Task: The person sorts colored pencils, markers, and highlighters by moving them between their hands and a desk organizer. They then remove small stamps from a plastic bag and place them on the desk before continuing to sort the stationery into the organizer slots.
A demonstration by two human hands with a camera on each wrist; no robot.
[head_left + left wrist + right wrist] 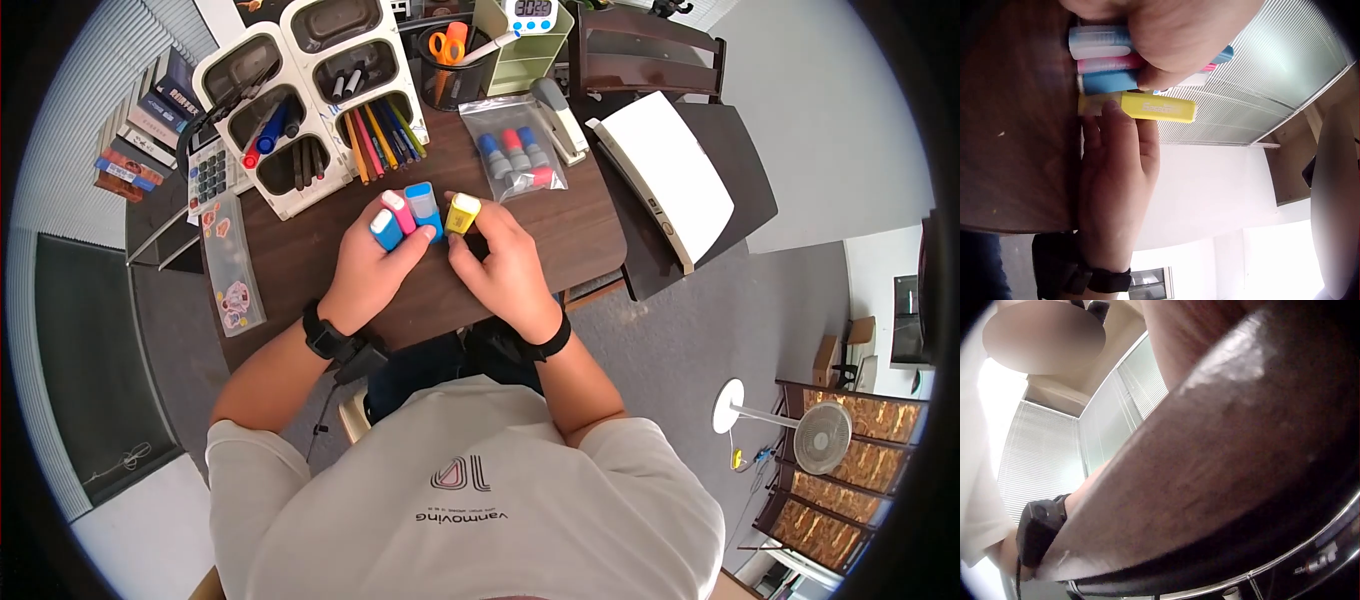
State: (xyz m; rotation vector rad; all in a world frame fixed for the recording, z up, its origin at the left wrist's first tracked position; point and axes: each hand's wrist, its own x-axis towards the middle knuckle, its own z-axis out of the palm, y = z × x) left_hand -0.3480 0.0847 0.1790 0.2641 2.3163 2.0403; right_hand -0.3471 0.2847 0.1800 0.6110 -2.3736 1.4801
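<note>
"While the organizer (300, 75) stands at about eleven o'clock from the left hand (370, 275), what's in that grip?"

"Three highlighters (398, 210), blue, pink and blue, bunched side by side, with the fingers and thumb round them."

"So that much looks gathered?"

"I'd say so. The yellow highlighter (462, 213) isn't in the bunch; it sits just beside, at three o'clock from it."

"And the right hand (505, 280)?"

"A narrow grip, pinching the yellow one between its fingertips, over the worktop (290, 260)."

"Beyond it?"

"A clear bag (515, 112) of markers at one o'clock. Whether those matter, I can't tell."
</note>
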